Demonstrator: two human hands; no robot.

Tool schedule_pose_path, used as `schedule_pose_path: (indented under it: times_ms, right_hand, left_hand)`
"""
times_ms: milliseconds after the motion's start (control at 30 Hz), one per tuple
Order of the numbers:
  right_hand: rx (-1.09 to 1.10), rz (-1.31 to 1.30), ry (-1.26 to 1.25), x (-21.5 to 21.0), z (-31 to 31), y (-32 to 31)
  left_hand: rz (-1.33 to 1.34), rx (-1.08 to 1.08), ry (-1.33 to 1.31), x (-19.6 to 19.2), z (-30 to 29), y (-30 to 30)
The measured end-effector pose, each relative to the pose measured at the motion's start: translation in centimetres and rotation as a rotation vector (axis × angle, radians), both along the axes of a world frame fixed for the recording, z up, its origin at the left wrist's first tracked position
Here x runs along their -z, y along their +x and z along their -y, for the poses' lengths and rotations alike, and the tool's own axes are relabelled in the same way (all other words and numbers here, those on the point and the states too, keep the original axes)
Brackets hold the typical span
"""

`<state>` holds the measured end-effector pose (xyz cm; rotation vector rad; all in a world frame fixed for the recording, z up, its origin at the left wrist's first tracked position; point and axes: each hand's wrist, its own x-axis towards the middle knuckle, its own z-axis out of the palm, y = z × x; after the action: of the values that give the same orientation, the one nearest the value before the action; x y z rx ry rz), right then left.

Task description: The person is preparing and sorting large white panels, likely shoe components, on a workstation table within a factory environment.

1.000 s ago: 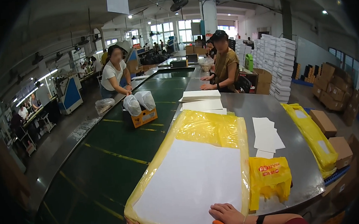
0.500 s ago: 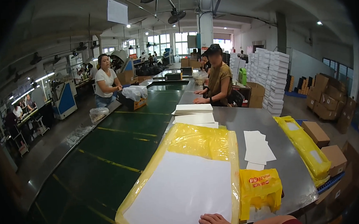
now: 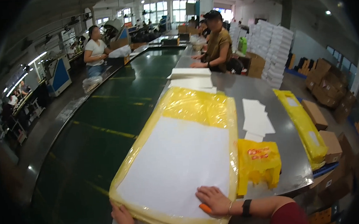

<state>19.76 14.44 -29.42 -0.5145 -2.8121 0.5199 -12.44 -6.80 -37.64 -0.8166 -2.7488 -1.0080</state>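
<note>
A large flat stack of white sheets wrapped in a yellow plastic bag lies on the grey metal table in front of me. My left hand grips the bag's near left corner. My right hand rests flat on the bag's near right part, with a small orange object under its fingers. A black band sits on my right wrist.
A folded yellow bag lies right of the stack, loose white sheets beyond it, a long yellow package and brown boxes at the table's right edge. A green conveyor belt runs on the left. Two people work farther along.
The view has tilted and shifted, so the stack sits higher in the picture. Both my hands show more fully on its near edge. The box on the belt has travelled away.
</note>
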Motion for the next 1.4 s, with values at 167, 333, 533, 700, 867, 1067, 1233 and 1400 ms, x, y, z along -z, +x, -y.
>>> schedule_pose_path:
  times_ms: [167, 333, 533, 700, 867, 1067, 1233, 1400]
  right_hand:
    - [-0.011, -0.005, -0.003, -0.5, -0.2, 0.3]
    - [-0.023, -0.001, 0.006, -0.3, 0.2, 0.3]
    - [-0.017, 0.028, 0.029, -0.3, 0.6, 0.4]
    - [-0.044, 0.046, 0.042, -0.1, 0.4, 0.1]
    - [-0.041, 0.046, 0.033, -0.2, 0.3, 0.0]
    - [-0.037, 0.037, 0.042, -0.2, 0.3, 0.1]
    - [-0.042, 0.038, 0.057, -0.1, 0.4, 0.1]
    - [-0.03, 0.023, 0.064, 0.0, 0.5, 0.0]
  left_hand:
    - [0.07, 0.0, -0.047, -1.1, -0.3, 0.6]
    - [0.082, 0.023, -0.015, -2.2, 0.2, 1.3]
    - [0.059, 0.015, -0.028, -1.4, 0.3, 1.1]
    - [0.075, -0.034, -0.013, -2.0, 0.2, 1.2]
    - [0.055, 0.003, -0.009, -1.5, 0.1, 0.9]
    - [0.038, 0.019, 0.005, -1.6, 0.1, 1.0]
    - [0.066, 0.016, -0.003, -2.0, 0.3, 1.1]
    - [0.018, 0.028, 0.019, -1.5, 0.3, 0.9]
